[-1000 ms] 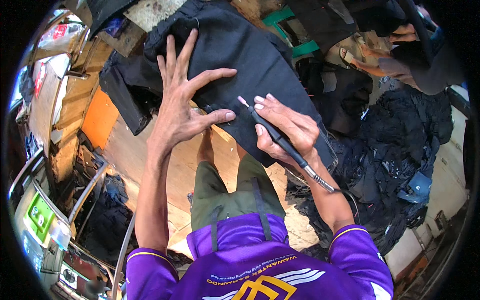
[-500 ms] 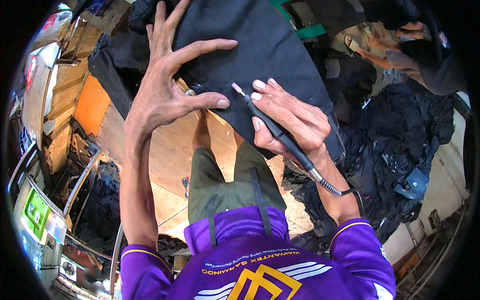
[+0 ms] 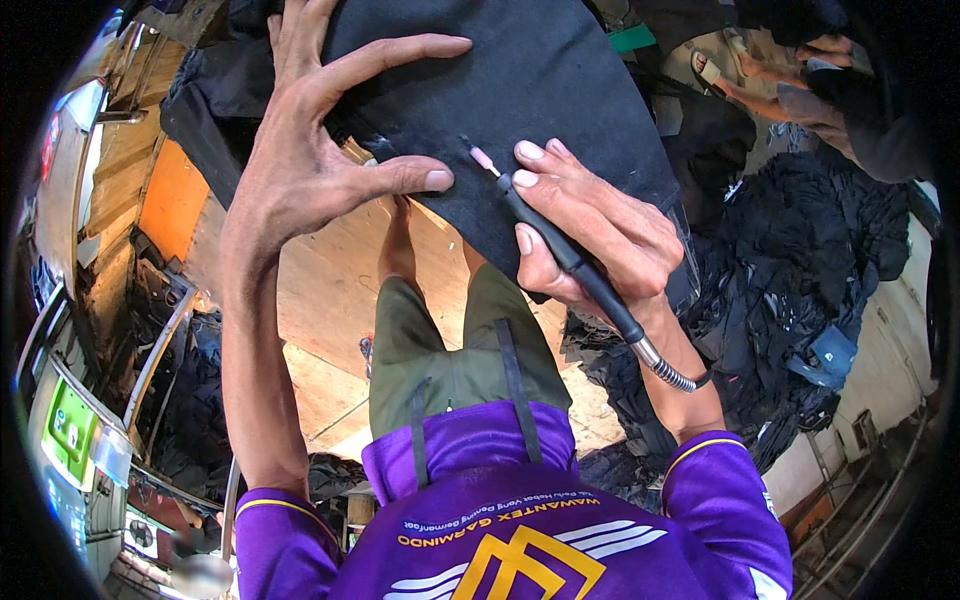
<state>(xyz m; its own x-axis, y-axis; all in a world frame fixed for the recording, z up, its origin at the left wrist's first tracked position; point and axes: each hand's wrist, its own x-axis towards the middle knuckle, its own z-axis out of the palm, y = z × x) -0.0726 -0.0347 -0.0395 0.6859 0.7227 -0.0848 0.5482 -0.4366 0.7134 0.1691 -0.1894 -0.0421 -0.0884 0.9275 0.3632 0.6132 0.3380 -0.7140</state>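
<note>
Now my left hand (image 3: 320, 170) lies spread flat on the black fabric (image 3: 560, 90) while my right hand (image 3: 590, 230) grips the rotary tool (image 3: 565, 250), its pink tip (image 3: 484, 160) angled up-left beside my left thumb.

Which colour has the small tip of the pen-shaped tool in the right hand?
Pale pink: the small tip of the black pen-shaped tool, seen in the head view.

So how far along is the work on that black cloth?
Early, it seems. The left hand pins the black garment flat; the right hand presses the pink-tipped rotary tool onto it. No finished marks are clearly visible. A dark garment pile lies nearby.
</note>
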